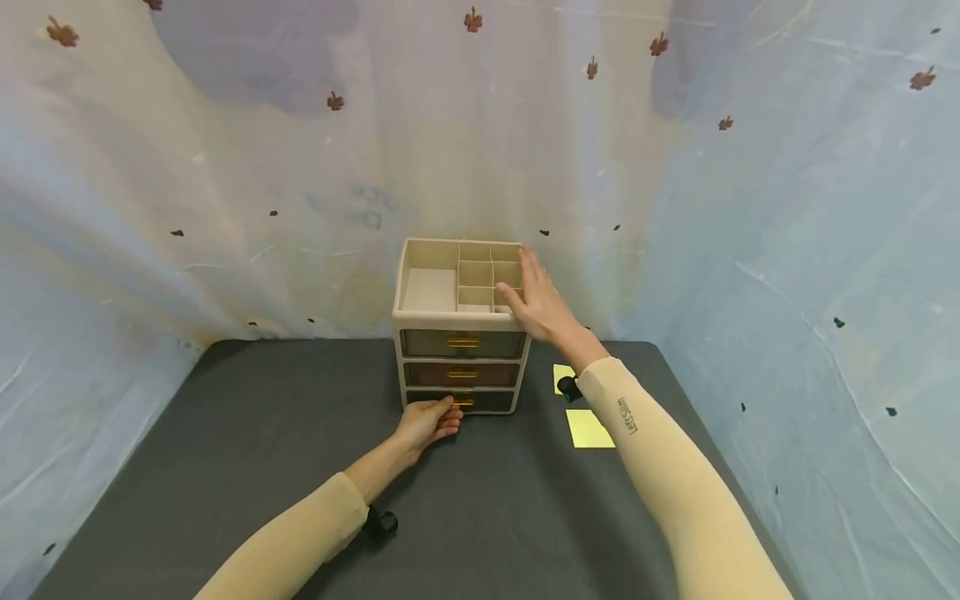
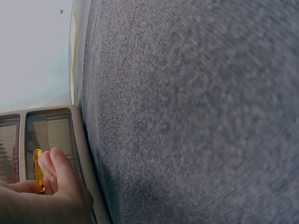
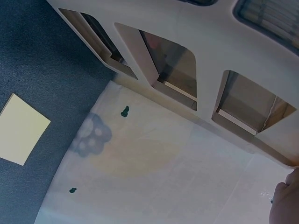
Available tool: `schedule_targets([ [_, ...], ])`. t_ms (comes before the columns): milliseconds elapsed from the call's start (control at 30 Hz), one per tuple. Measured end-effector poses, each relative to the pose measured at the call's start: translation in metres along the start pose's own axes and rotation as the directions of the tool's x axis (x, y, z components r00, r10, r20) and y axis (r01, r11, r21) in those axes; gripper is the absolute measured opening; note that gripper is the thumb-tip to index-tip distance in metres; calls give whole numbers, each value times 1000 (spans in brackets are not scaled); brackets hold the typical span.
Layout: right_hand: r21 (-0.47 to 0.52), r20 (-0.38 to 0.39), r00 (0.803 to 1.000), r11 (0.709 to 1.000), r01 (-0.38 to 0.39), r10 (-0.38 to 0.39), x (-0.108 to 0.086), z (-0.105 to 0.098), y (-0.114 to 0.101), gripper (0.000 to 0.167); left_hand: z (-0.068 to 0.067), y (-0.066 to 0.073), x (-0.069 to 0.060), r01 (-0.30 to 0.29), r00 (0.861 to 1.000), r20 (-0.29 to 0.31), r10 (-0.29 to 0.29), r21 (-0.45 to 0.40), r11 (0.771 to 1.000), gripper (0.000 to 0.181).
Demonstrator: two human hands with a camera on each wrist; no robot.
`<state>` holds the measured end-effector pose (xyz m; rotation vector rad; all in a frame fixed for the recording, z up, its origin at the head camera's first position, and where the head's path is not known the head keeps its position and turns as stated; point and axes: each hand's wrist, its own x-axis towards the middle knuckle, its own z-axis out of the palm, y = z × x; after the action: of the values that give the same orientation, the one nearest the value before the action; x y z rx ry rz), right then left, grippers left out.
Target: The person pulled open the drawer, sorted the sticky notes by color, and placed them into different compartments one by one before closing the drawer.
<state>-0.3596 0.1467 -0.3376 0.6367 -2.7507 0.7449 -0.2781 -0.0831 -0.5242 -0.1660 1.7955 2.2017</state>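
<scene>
A cream desktop drawer organizer (image 1: 459,317) stands upright at the back of the table, its three see-through drawers looking closed. My left hand (image 1: 426,427) is at the bottom drawer, thumb above and fingers below its gold handle (image 1: 463,401). The left wrist view has the thumb and fingers of this hand (image 2: 60,179) on either side of the yellow handle (image 2: 39,170), pinching it. On the organizer's top right edge rests my right hand (image 1: 546,308), fingers extended and thumb spread over the compartments. Only a sliver of that hand (image 3: 285,200) shows in the right wrist view, beside the organizer's side wall (image 3: 212,60).
Two yellow sticky notes, the nearer one (image 1: 589,428) partly behind the right sleeve, lie right of the organizer on the dark grey table (image 1: 480,517). A patterned curtain (image 1: 465,158) hangs close behind the organizer and along both sides.
</scene>
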Motion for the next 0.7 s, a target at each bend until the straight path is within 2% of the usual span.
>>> schedule_targets([
  [233, 2, 8, 1000, 1000, -4, 4, 0, -2, -2, 85, 1, -1, -3, 8, 1000, -12, -8, -3, 1000, 37],
  [700, 13, 2, 1000, 1000, 4, -4, -1, -3, -2, 83, 1, -7, -19, -14, 1000, 25, 14, 3, 1000, 43],
])
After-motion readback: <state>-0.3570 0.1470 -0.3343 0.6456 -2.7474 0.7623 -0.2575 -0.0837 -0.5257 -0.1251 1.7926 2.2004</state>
